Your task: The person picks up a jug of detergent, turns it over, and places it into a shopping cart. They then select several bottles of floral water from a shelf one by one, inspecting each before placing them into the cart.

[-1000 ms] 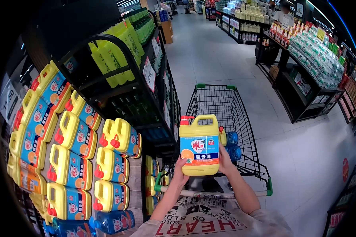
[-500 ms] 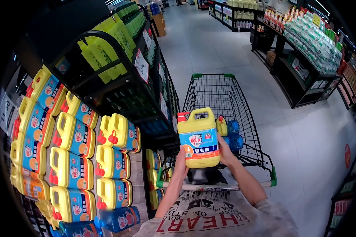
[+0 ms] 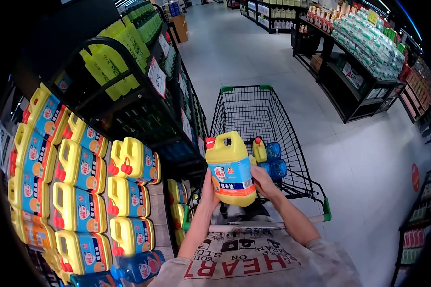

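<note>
Between both my hands is a yellow detergent jug [image 3: 231,165] with a red cap, a moulded handle and a blue-and-orange label. It is held in front of my chest, slightly turned, above the handlebar end of the shopping cart [image 3: 292,131]. My left hand [image 3: 209,192] grips the jug's left side, and my right hand [image 3: 264,182] presses on the right side; the fingers are partly hidden behind it. Inside the cart lie a smaller yellow bottle [image 3: 259,150] with a red cap and several blue bottles [image 3: 276,168].
Rows of matching yellow jugs [image 3: 84,165] stand on a display at left, with blue bottles [image 3: 141,266] nearest me. A black shelf rack [image 3: 124,76] holds green bottles. Tiled floor [image 3: 225,57] runs ahead; a display table [image 3: 354,91] with packaged goods stands at right.
The jug has turned in my hands, so its label faces more to the left and a barcode shows. The view has shifted slightly to the right.
</note>
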`<act>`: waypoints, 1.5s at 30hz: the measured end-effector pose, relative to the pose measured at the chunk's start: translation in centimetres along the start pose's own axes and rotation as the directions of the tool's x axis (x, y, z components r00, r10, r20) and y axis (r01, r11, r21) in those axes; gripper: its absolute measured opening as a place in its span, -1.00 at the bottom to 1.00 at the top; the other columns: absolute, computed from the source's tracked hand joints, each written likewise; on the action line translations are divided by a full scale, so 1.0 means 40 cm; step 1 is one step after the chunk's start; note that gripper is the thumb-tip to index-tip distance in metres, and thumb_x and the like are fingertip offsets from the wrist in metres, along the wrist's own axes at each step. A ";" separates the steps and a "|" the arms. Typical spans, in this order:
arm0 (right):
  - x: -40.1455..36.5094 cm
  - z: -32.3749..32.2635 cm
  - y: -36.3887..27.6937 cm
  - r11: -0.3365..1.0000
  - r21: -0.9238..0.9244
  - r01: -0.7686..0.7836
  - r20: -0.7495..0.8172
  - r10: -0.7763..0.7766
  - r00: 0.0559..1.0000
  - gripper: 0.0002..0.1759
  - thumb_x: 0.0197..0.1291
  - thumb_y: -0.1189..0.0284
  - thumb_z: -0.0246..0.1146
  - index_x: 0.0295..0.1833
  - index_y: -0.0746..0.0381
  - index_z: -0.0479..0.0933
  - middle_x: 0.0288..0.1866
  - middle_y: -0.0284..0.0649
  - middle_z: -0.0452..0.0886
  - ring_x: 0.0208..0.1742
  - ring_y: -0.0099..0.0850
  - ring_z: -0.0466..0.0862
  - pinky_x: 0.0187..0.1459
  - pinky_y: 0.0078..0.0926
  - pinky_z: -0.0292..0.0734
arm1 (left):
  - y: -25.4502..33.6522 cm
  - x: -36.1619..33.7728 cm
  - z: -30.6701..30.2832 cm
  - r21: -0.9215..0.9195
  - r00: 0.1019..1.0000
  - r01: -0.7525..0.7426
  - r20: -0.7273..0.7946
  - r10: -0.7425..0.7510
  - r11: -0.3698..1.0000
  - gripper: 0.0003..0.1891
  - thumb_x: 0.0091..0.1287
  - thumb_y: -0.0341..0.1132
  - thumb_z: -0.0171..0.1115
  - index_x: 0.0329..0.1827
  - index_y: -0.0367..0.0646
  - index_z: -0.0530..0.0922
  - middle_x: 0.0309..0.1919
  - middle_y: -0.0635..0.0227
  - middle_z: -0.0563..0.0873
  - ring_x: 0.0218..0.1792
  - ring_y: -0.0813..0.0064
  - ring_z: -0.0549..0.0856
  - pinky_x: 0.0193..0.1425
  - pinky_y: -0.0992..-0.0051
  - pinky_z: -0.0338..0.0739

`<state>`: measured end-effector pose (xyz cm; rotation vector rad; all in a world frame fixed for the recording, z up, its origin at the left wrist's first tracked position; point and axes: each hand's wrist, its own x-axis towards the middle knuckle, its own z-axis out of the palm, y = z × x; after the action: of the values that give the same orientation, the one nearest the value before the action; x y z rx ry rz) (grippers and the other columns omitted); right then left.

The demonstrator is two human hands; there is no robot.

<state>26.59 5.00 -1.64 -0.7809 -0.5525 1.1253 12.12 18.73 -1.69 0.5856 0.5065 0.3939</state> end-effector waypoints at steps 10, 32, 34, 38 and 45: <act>-0.008 0.024 -0.035 0.990 -0.137 0.022 0.067 -0.013 0.998 -0.40 0.43 0.23 0.05 0.40 0.43 0.25 0.26 -0.08 0.47 0.20 -0.34 0.53 0.21 -0.37 0.47 | 0.009 0.013 -0.018 -0.028 0.997 0.074 0.014 -0.074 0.997 -0.43 0.50 0.15 -0.22 0.27 -0.12 0.42 0.13 0.29 0.62 0.09 0.36 0.62 0.21 0.32 0.51; 0.172 0.236 -0.214 0.917 -0.400 -0.008 -0.193 -0.076 0.978 -0.66 0.34 0.37 0.19 0.13 0.33 0.46 -0.29 -0.24 0.67 -0.28 -0.57 0.66 -0.19 -0.66 0.55 | 0.003 0.013 -0.004 0.027 0.990 0.140 0.031 -0.141 0.990 -0.42 0.49 0.16 -0.21 0.30 -0.09 0.41 0.13 0.33 0.62 0.10 0.44 0.61 0.21 0.38 0.50; 0.186 0.247 -0.206 0.941 -0.338 0.003 -0.188 -0.070 0.980 -0.69 0.35 0.38 0.18 0.10 0.33 0.48 -0.28 -0.19 0.68 -0.29 -0.53 0.68 -0.24 -0.62 0.59 | 0.001 0.017 -0.003 0.055 0.992 0.129 -0.022 -0.128 0.990 -0.41 0.48 0.18 -0.21 0.30 -0.09 0.40 0.14 0.33 0.61 0.11 0.44 0.60 0.22 0.38 0.49; 0.204 0.264 -0.224 0.974 -0.218 -0.062 -0.234 0.009 0.972 -0.74 0.34 0.42 0.18 0.03 0.38 0.48 -0.30 -0.12 0.68 -0.30 -0.43 0.70 -0.24 -0.51 0.64 | -0.004 0.021 -0.010 0.082 0.984 0.166 -0.082 -0.160 0.983 -0.40 0.47 0.22 -0.24 0.22 -0.06 0.46 -0.04 0.36 0.69 -0.07 0.47 0.69 0.05 0.38 0.61; 0.268 0.239 -0.258 0.962 -0.173 -0.210 -0.348 0.140 0.927 -0.71 0.24 0.50 0.24 0.02 0.43 0.46 -0.23 -0.04 0.65 -0.27 -0.37 0.71 -0.17 -0.41 0.67 | -0.043 0.038 -0.052 0.259 0.980 0.180 0.034 -0.195 0.949 -0.42 0.52 0.13 -0.33 0.38 -0.09 0.28 0.20 0.19 0.54 0.15 0.33 0.59 0.21 0.20 0.52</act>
<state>29.23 15.36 12.46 -1.1974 -0.3201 1.0785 12.55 19.03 -4.75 0.7881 0.5555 0.1295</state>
